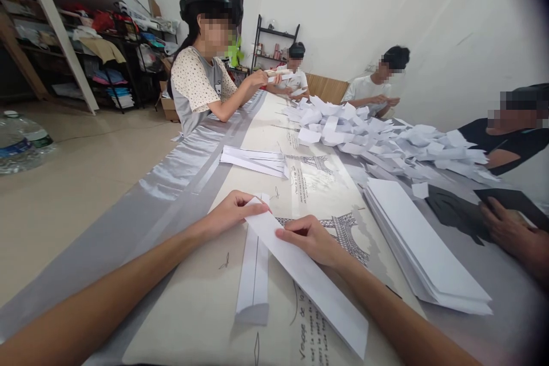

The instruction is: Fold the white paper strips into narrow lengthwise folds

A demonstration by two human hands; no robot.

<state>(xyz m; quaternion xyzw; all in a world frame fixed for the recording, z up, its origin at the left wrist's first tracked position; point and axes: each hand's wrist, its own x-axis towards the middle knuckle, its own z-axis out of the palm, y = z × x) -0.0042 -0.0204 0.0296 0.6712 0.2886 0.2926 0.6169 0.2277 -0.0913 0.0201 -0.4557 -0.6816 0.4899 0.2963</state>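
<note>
A long white paper strip (315, 283) slants across the table in front of me, held up between both hands. My left hand (235, 210) pinches its far end between thumb and fingers. Partway down the strip's right edge, my right hand (311, 238) grips it with the thumb on top and the fingers curled below. Under and left of it lies another white paper piece (253, 280) with a dark line along its length; my left hand and the held strip cover its upper part. Farther off, several flat paper strips (253, 160) lie crosswise.
A stack of long white sheets (429, 246) lies to the right, near a co-worker's hand (510, 229) holding something black. A large heap of white paper pieces (364, 128) covers the far right of the table. Several people sit around it. Water bottles (23, 140) stand on the floor at left.
</note>
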